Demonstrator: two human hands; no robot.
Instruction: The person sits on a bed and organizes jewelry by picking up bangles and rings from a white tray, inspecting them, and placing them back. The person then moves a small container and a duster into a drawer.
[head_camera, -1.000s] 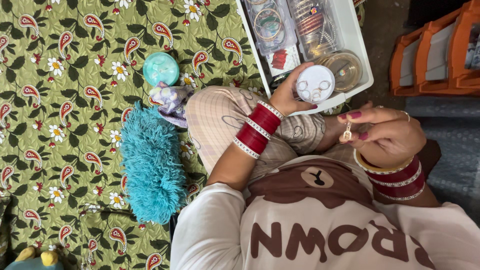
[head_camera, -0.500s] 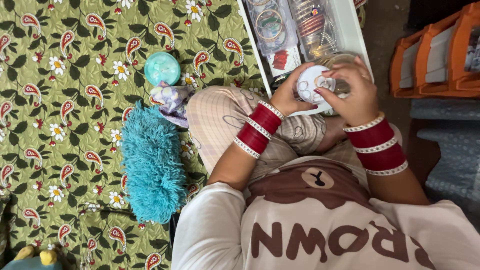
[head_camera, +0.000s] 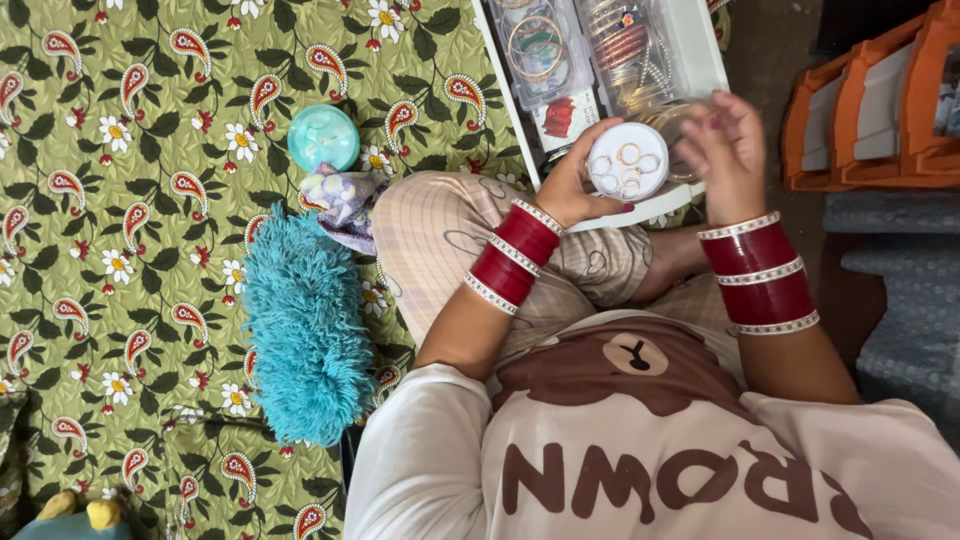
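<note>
Left of the fingers, well apart, a turquoise duster (head_camera: 303, 330) and a round teal lid (head_camera: 323, 137) lie on the floral cloth (head_camera: 130, 200). Over the lap, the left hand (head_camera: 572, 186) clamps a small round white dish (head_camera: 628, 161) of rings. Just beside it, the right hand (head_camera: 727, 150) hovers, blurred, fingers loosely apart, above the white tray (head_camera: 700, 60) of bangles.

1 head-worn view, looking steeply down from close range over the person's lap, green floral bedspread (head_camera: 150, 250) at left, white jewellery tray (head_camera: 705, 60) ahead.
</note>
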